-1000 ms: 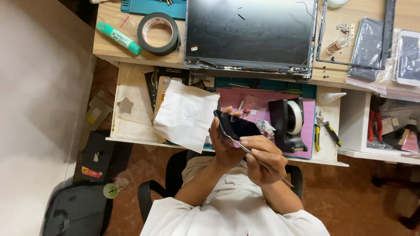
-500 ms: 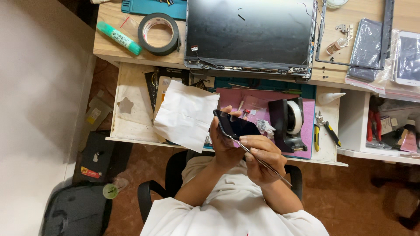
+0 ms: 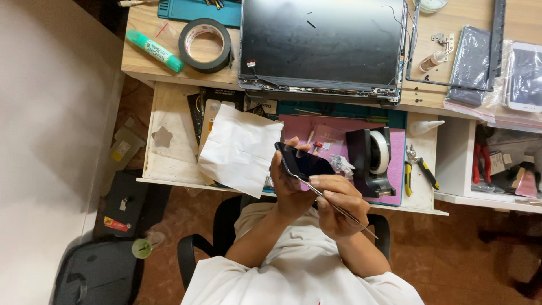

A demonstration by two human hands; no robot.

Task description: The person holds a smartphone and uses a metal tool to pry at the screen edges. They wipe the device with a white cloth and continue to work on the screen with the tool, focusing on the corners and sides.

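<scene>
Nothing has shifted since the earlier frames: your hands, the phone and the tool sit as they did a second ago. Your left hand is wrapped around the dark phone, fingers curled behind it and the thumb up along its far edge, holding it tilted above the front edge of the pull-out tray. Your right hand is just beside it, touching at the phone's near edge, with thumb and fingers pinched on a thin metal tool. One end of the tool meets the phone's near edge; the other end points back past your right wrist towards the chair.

On the tray, a white cloth lies just left of the phone, partly over some dark packets. A pink mat lies beyond your hands, and a black tape dispenser stands on it just right of the phone. Pliers lie near the tray's right edge.

On the desk above, an opened laptop lies flat in the middle. A roll of black tape and a green marker lie towards the desk's left edge, well apart from your hands
</scene>
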